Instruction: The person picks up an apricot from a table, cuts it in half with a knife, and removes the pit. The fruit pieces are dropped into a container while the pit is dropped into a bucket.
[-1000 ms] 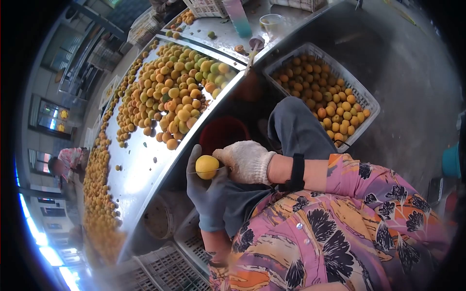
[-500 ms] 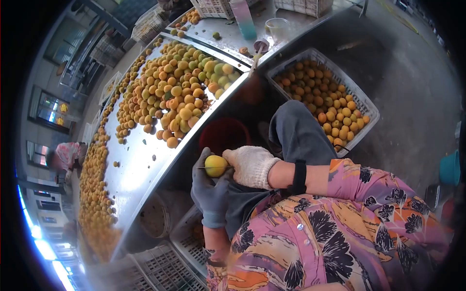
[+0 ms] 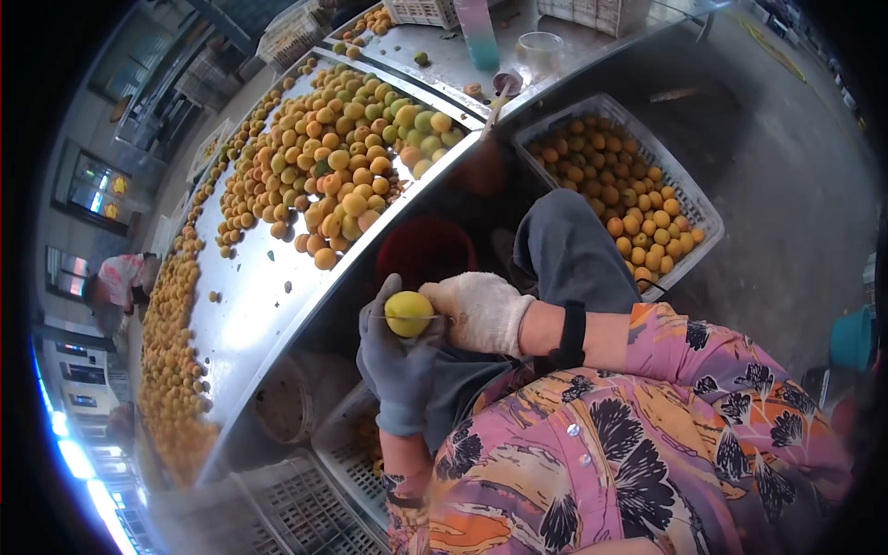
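Observation:
My left hand [image 3: 396,365], in a grey glove, cups a yellow apricot [image 3: 407,313] in front of my lap. My right hand [image 3: 478,311], in a white knit glove, grips a thin knife [image 3: 393,318] whose blade lies across the apricot, its tip poking out to the left. Both hands hover just off the edge of the long steel table [image 3: 250,314], above my grey-trousered knee [image 3: 564,245].
A big heap of apricots [image 3: 342,166] covers the table, with more along its far side [image 3: 171,351]. A white crate of apricots [image 3: 618,190] stands on the floor to the right. A red bucket [image 3: 424,252] and white crates [image 3: 347,458] sit below. Another person [image 3: 118,282] works at far left.
The apricot and both hands stay together; the knife blade remains across the fruit. The view has shifted slightly, nothing else moved.

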Motion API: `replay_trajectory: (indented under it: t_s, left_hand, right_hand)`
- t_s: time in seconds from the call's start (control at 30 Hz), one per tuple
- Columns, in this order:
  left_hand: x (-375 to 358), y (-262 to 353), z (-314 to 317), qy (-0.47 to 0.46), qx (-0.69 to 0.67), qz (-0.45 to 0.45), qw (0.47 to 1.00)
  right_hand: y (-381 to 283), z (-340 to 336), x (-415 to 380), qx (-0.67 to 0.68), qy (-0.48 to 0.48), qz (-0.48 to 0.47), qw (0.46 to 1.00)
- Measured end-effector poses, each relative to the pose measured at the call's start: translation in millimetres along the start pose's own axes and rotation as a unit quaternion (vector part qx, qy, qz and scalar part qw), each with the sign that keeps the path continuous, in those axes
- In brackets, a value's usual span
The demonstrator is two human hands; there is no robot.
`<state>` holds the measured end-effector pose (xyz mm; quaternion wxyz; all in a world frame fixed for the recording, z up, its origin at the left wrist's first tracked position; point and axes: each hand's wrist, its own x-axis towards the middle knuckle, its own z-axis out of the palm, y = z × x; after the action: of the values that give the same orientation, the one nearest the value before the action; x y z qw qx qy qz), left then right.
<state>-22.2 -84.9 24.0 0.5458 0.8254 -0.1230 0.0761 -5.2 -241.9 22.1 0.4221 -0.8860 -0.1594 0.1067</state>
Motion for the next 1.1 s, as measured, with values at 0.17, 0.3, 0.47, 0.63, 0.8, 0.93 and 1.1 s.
replay_trajectory:
  t_s: [0.17, 0.3, 0.47, 0.63, 0.8, 0.93, 1.1]
  left_hand:
    - [-2, -21, 2, -0.007, 0.035, 0.038, 0.999]
    - [-4, -16, 3, -0.027, -0.086, -0.059, 0.994]
    - [0, -6, 3, -0.023, -0.308, -0.162, 0.937]
    - [2, -24, 1, -0.031, -0.391, -0.142, 0.909]
    - [8, -38, -7, -0.066, -0.202, -0.154, 0.965]
    - [10, -30, 6, -0.004, -0.226, -0.111, 0.968]
    - [7, -19, 13, 0.039, -0.326, -0.17, 0.929]
  right_hand:
    - [5, 3, -1, -0.008, -0.027, 0.023, 0.999]
    - [-4, -6, -2, -0.008, -0.047, 0.034, 0.998]
    - [-3, 6, 6, 0.03, 0.038, -0.026, 0.998]
    - [-5, 0, 6, 0.009, -0.039, 0.039, 0.998]
    - [-3, -1, 5, 0.037, -0.01, 0.03, 0.999]
    - [-10, -10, 5, 0.004, -0.048, 0.069, 0.996]
    - [-11, -7, 0, 0.012, -0.038, 0.065, 0.997]
